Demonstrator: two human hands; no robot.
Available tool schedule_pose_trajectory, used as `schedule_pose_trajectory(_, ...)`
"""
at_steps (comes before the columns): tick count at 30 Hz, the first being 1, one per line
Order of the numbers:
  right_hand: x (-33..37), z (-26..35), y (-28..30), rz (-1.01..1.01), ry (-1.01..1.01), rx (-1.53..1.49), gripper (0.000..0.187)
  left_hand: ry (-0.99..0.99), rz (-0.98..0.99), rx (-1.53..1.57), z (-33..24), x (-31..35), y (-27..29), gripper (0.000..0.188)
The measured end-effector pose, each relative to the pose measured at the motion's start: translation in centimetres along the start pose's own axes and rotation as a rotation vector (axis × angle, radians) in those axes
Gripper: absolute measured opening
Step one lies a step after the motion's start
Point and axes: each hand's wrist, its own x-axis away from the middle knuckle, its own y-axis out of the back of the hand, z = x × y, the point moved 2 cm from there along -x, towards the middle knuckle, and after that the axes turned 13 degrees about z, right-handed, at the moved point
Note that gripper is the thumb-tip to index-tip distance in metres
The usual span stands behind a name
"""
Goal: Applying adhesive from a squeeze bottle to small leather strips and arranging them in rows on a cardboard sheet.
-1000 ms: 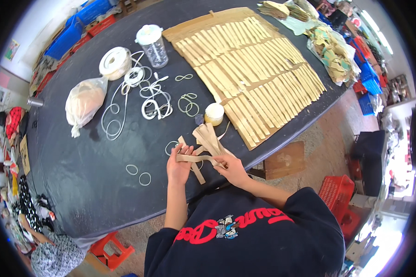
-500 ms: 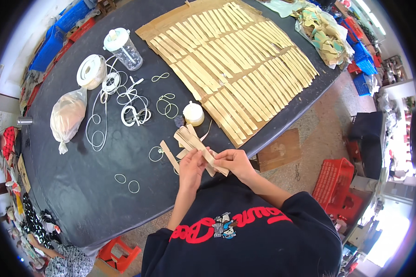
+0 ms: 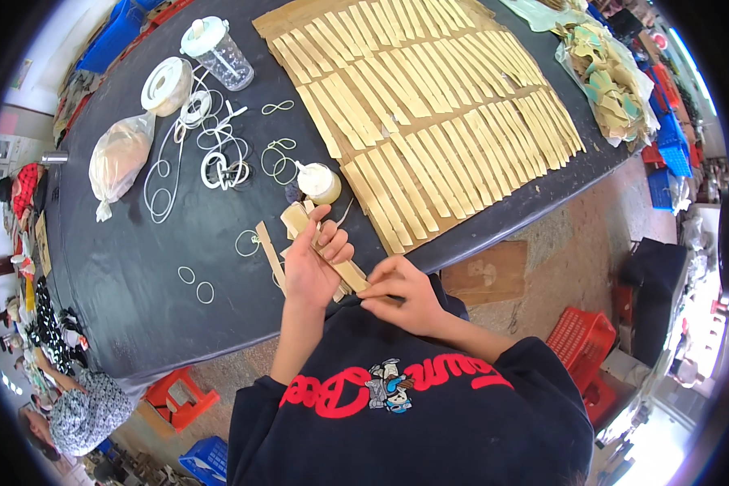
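Curled over a bundle of beige flat strips (image 3: 350,274), my left hand (image 3: 312,263) is turned with its palm toward me and its fingers bent around them. My right hand (image 3: 405,298) pinches the lower right end of the strips between thumb and fingertips. Part of the bundle is hidden behind the left hand. Just beyond the hands stands a small tub (image 3: 319,185) with a white top and yellowish sides. A loose strip (image 3: 269,253) lies left of my left hand, partly hidden by it.
Rows of similar strips cover a cardboard sheet (image 3: 274,23) on the dark table (image 3: 138,300). Left stand a lidded cup (image 3: 227,61), white cord (image 3: 219,170), a tape-like roll (image 3: 167,85) and a tied bag (image 3: 121,162). Thin loops (image 3: 205,292) lie nearer. Scraps (image 3: 611,89) fill a bag far right.
My left hand has rotated and moved slightly left and up, its fingers now raised over the strips. My right hand stays at the bundle's end. The whole view has shifted a little.
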Motion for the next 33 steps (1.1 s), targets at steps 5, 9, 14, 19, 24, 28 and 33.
schedule_pose_trajectory(5, -0.6, -2.3, 0.9, 0.066, -0.328, -0.724, 0.028, 0.117, 0.113, -0.007, 0.3, -0.8, 0.3, 0.034)
schedule_pose_trajectory(9, -0.2, -3.6, 0.6, 0.202, -0.565, -0.812, 0.032, 0.159, 0.105, -0.016, 0.1, -1.6, 1.7, 0.034)
schedule_pose_trajectory(14, 0.1, -4.9, 0.4, 0.236, -0.467, -0.701, 0.028, 0.175, 0.059, -0.036, 0.8, -1.5, 2.2, 0.033)
schedule_pose_trajectory(19, 0.3, -5.3, 0.0, 0.244, -0.447, -0.671, 0.026, 0.173, 0.059, -0.036, 0.7, -1.2, 3.1, 0.031)
schedule_pose_trajectory(24, 0.4, -5.2, 0.0, 0.236, -0.446, -0.649, 0.025, 0.151, 0.029, -0.041, 0.8, -1.0, 3.6, 0.034)
schedule_pose_trajectory(28, 0.5, -5.2, 0.0, 0.246, -0.473, -0.657, 0.023, 0.124, 0.018, -0.138, 0.7, -1.0, 3.0, 0.037)
schedule_pose_trajectory(33, 0.7, -5.5, 0.2, 0.248, -0.490, -0.633, 0.022, 0.123, 0.119, -0.245, -0.2, -1.0, 3.3, 0.049)
